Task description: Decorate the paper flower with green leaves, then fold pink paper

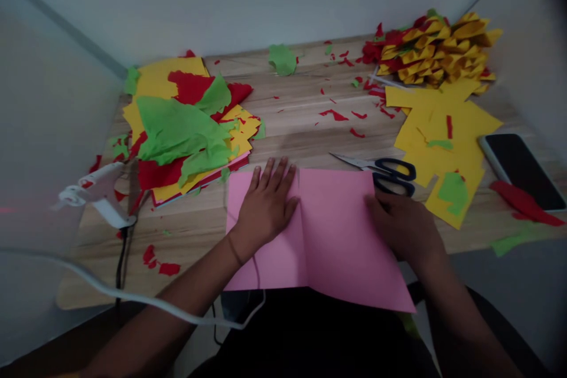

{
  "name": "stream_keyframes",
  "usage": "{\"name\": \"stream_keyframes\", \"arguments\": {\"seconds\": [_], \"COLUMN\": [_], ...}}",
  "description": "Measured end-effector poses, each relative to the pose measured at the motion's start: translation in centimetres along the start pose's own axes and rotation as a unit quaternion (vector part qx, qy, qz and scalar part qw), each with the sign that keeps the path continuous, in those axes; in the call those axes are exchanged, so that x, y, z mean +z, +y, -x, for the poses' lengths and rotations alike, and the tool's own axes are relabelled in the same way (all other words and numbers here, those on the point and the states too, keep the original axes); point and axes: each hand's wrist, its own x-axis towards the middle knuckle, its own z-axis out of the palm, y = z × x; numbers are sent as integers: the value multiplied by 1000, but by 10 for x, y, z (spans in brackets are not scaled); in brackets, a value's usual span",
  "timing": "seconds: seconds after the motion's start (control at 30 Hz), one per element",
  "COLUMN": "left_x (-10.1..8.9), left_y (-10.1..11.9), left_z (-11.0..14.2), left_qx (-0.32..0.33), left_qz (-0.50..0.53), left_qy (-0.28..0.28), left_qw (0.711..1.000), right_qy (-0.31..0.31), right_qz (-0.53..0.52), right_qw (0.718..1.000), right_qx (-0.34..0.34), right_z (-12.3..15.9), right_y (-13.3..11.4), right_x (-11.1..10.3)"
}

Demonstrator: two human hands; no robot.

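likely folding or unfolding pink paper sheet (339,236), overhanging tabletop (296,109) front | left hand (268,207) flat, fingers extended | right hand (401,224) pinching right edge (scissors (359,162) close by) | next: probably needs left palm steady

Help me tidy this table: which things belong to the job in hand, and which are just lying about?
Likely belong:
- pink sheet, under the left hand, its edge in the grip of the right hand
- scissors, close by
- glue gun

Probably lying about:
- phone
- red scraps
- green scrap
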Motion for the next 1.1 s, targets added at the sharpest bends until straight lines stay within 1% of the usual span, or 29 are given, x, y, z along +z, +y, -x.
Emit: {"name": "stream_keyframes", "arguments": {"seconds": [0.1, 0.2, 0.27, 0.37, 0.43, 0.5, 0.57, 0.73, 0.83, 0.97, 1.1], "left_x": [0, -2, -6, -15, -18, -17, -11, -1, -1, -1, 0], "left_y": [0, -3, -4, -1, 3, 6, 6, 3, 2, 3, 2], "left_z": [0, -3, -5, -2, 6, 14, 21, 24, 22, 23, 23], "left_qx": [-1, -7, -18, -25, -8, 9, 11, 1, 2, 4, 5], "left_qz": [2, 11, 15, 14, 15, 13, 3, -12, -10, -10, -17], "left_qy": [-1, -3, 10, 39, 29, 7, -4, -1, 2, 14, 12], "left_qw": [1000, 1000, 1000, 999, 999, 1000, 1000, 1000, 1000, 1000, 1000], "right_qy": [1, -22, -28, 2, 19, 29, 31, 23, 24, 22, -5], "right_qz": [-2, -37, -45, -31, -20, -10, -6, 4, 13, 0, -31], "right_qw": [1000, 999, 999, 999, 1000, 1000, 1000, 1000, 999, 999, 999], "right_qx": [2, -8, -13, -12, -9, -3, -4, -18, -26, -26, -26], "right_z": [0, 2, 4, 4, 3, 3, 4, 11, 12, 12, 15], "right_y": [3, 7, 9, 8, 6, 3, 3, 6, 9, 11, 16], "right_x": [0, 1, 1, 3, 4, 5, 6, 8, 9, 8, 7]}}
